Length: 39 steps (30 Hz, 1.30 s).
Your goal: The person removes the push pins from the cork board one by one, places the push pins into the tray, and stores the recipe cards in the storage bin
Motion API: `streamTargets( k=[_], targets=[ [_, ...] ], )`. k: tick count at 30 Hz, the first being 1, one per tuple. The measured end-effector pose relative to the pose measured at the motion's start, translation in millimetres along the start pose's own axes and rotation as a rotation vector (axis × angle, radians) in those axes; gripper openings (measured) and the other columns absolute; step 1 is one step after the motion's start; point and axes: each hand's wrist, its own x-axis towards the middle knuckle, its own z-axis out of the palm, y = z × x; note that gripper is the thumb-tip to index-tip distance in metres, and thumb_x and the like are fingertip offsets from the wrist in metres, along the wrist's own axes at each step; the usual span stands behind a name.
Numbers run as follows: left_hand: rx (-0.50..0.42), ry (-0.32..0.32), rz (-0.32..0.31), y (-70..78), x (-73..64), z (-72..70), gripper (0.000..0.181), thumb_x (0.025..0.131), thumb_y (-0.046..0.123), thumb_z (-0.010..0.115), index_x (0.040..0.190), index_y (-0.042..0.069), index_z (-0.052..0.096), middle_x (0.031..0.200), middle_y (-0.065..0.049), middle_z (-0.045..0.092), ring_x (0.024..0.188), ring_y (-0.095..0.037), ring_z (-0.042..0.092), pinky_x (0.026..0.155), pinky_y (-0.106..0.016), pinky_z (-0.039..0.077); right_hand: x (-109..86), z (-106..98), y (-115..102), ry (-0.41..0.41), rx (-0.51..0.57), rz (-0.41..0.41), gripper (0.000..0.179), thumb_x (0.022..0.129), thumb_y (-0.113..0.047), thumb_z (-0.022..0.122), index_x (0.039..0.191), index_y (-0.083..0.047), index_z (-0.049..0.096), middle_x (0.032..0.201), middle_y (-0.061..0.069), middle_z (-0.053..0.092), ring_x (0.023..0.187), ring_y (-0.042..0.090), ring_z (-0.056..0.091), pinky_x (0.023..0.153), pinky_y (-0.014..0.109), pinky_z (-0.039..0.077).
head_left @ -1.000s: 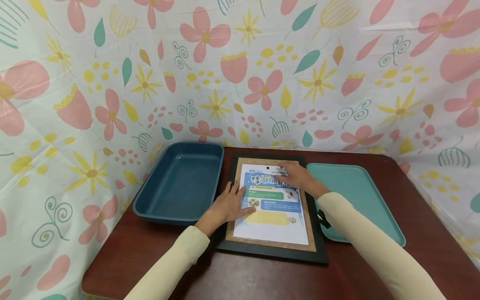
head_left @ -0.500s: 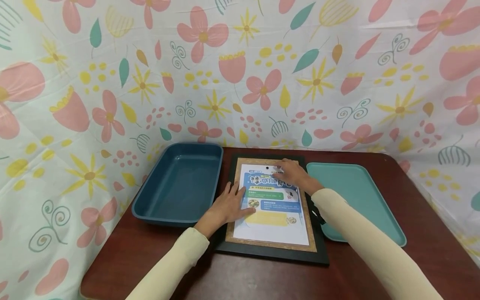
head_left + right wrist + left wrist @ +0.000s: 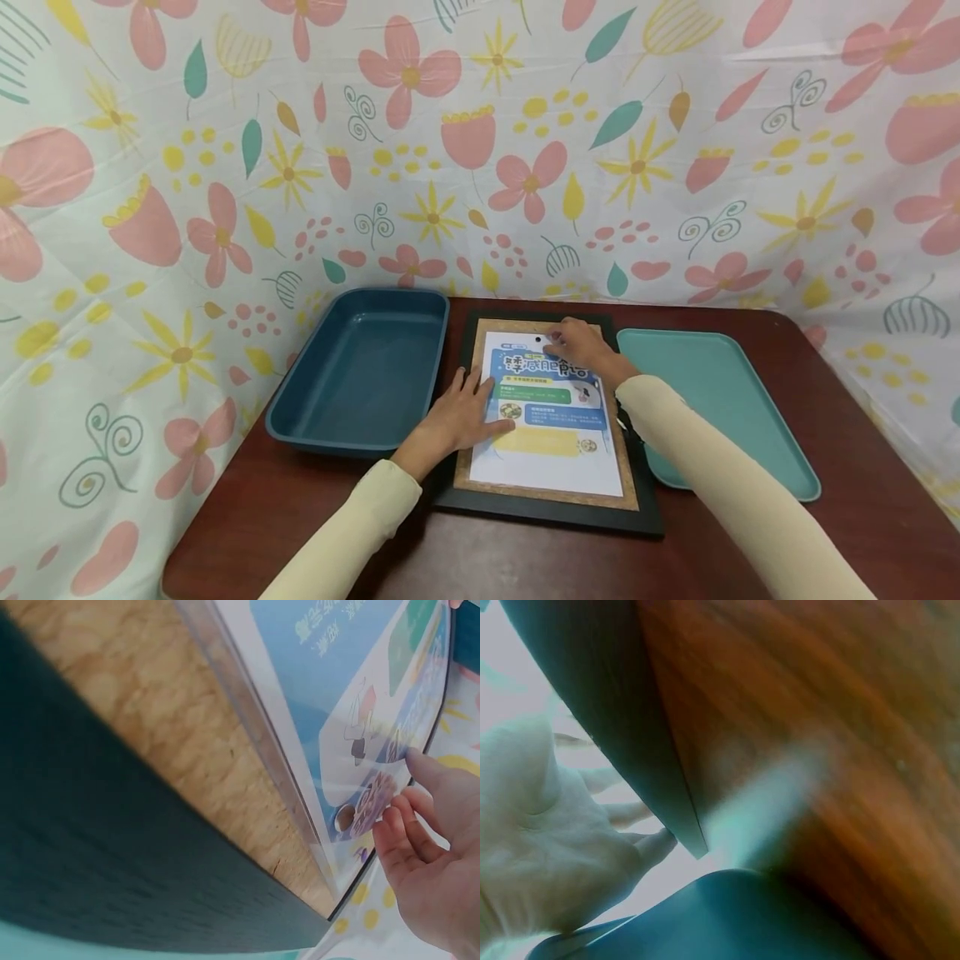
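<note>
A printed sheet (image 3: 543, 467) with blue, green and yellow panels lies on a corkboard (image 3: 462, 475) with a black frame (image 3: 555, 518). My left hand (image 3: 467, 410) rests with fingers spread on the left side of the sheet, thumb pointing inward. My right hand (image 3: 585, 343) is over the sheet's top right, its fingers loosely bent and fingertips at the paper. The right wrist view shows a glossy clear layer over the print and a small brownish disc (image 3: 345, 817) beside these fingertips; in the head view it is a dark spot near the top edge.
A deep dark-blue tray (image 3: 360, 375) stands left of the board, and a flat teal tray (image 3: 712, 392) lies to its right, partly behind my right forearm. The brown table (image 3: 300, 500) meets a floral cloth (image 3: 450, 150) at the back and sides.
My right hand's fingers have drawn slightly together at the sheet's top, closer to the dark spot. My left hand, the board and the trays have stayed put; the view shifts a little.
</note>
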Motion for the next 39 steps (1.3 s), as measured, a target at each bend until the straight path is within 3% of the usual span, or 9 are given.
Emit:
streamTargets(
  k=[16,25,39],
  targets=[
    [0.006,-0.005,-0.015,-1.0,1.2,-0.4,0.094,0.083,0.078,0.042,0.154,0.02,0.021,0.16,-0.01,0.008,0.146,-0.036,0.004,0.109,-0.052,0.029,7.9,8,-1,0.024,0.091,0.06,0.035,0.09,-0.026,0.069,0.121,-0.01,0.067,0.105,0.006,0.059,0.091,0.021,0.056,0.086,0.041,0.048],
    [0.006,0.0,-0.006,-0.8,2.5,1.4,0.095,0.083,0.078,0.043,0.154,0.019,0.022,0.16,-0.01,0.009,0.146,-0.037,0.006,0.109,-0.052,0.03,16.2,13,0,0.052,0.151,0.104,0.025,0.088,-0.024,0.071,0.111,-0.013,0.072,0.096,0.002,0.068,0.084,0.018,0.061,0.083,0.037,0.051],
    [0.004,0.003,-0.016,-1.8,3.1,3.3,0.095,0.082,0.078,0.042,0.154,0.02,0.021,0.161,-0.009,0.008,0.146,-0.035,0.005,0.108,-0.053,0.03,18.5,19,5,0.093,0.179,0.1,0.021,0.089,-0.027,0.071,0.106,-0.016,0.073,0.095,0.002,0.068,0.084,0.02,0.06,0.084,0.037,0.05]
  ],
)
